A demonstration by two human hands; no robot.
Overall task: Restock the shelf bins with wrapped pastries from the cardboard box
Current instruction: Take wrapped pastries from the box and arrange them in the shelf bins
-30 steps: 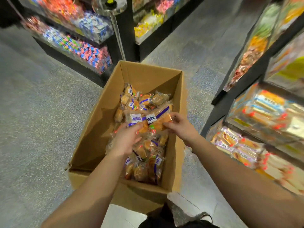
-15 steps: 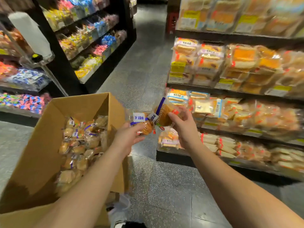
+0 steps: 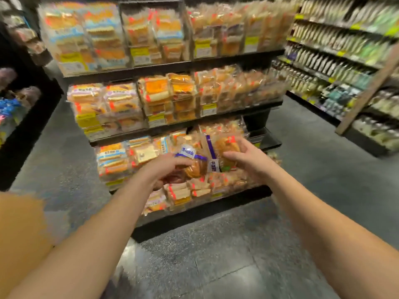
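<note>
My left hand (image 3: 166, 169) grips a clear-wrapped golden pastry (image 3: 195, 167) with a blue and white label. My right hand (image 3: 248, 159) holds a second wrapped pastry (image 3: 225, 147) upright, its blue stripe facing left. Both hands are stretched out in front of the third tier of the shelf bins (image 3: 172, 126), which are packed with wrapped breads and cakes. Only a blurred tan corner of the cardboard box (image 3: 19, 229) shows at the lower left edge.
The dark shelf unit stands on a grey speckled floor (image 3: 216, 255). Another run of shelves (image 3: 345, 61) with pale packets lines the right aisle. A dark shelf (image 3: 17, 104) with coloured sweets is at the left.
Both hands lifted a pastry each out of the box and carried them right to the shelf. My view swung from the box to the shelf bins.
</note>
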